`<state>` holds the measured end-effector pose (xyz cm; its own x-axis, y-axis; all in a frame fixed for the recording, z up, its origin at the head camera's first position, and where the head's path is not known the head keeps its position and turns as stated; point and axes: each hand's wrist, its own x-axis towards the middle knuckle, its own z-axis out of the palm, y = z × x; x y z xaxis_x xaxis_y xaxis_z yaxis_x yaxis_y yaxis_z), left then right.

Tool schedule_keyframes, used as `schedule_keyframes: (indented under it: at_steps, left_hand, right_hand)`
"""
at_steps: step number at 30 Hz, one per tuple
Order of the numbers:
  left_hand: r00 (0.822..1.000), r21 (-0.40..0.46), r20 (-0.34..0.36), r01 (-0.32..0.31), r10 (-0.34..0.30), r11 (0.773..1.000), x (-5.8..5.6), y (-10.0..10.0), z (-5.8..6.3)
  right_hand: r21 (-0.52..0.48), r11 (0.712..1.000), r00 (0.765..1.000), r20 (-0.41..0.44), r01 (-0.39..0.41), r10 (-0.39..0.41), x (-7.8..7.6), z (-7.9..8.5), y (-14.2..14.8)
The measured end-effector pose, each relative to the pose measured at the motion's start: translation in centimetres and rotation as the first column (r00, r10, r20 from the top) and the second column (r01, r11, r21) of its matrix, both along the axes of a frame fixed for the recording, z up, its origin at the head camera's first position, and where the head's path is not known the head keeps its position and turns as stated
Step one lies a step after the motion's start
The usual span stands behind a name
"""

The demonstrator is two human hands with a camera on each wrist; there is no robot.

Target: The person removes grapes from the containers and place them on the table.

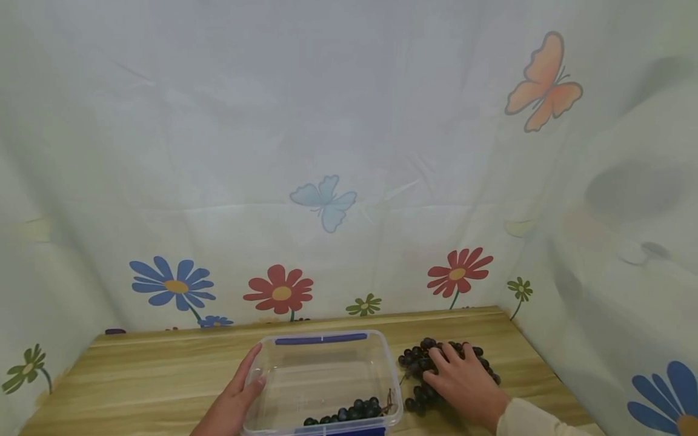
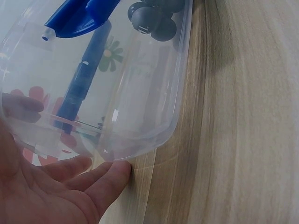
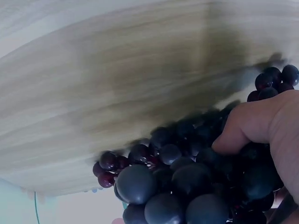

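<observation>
A clear plastic food container (image 1: pixel 322 375) with blue clips stands lidless on the table. Dark grapes (image 1: pixel 351 412) lie inside along its near right side, with a brown stem showing at the right wall. My left hand (image 1: pixel 234 393) holds the container's left wall, thumb over the rim and the other fingers outside; the left wrist view shows those fingers (image 2: pixel 110 179) against the lower corner. To the right, a bunch of dark grapes (image 3: pixel 161 179) lies on the table. My right hand (image 1: pixel 469 381) grips it from above, its thumb (image 3: pixel 238 128) pressed among the grapes. Other right fingertips are partly hidden.
The wood-grain table (image 1: pixel 163 381) ends at a pale curtain (image 1: pixel 229 151) printed with flowers and butterflies, which also hangs at both sides. A small dark object (image 1: pixel 115 331) shows at the table's far left corner.
</observation>
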<state>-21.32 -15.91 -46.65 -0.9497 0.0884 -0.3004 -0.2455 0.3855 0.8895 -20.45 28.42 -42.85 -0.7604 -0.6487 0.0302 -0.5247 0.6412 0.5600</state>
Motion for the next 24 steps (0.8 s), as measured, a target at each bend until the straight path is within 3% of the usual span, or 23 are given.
schedule_keyframes:
  at_steps: [16, 24]
  left_hand:
    - [1.000, 0.018, -0.007, 0.001, -0.001, 1.000, 0.0, 0.0, -0.1]
    - [1.000, -0.019, -0.006, -0.002, 0.002, 1.000, 0.1, 0.0, 0.0]
  right_hand:
    - [0.000, 0.998, 0.993, -0.100, -0.066, 0.066, -0.1, -2.5, 2.1]
    - [-0.041, 0.995, 0.984, -0.158, -0.092, 0.085, -0.1, -3.5, 3.0]
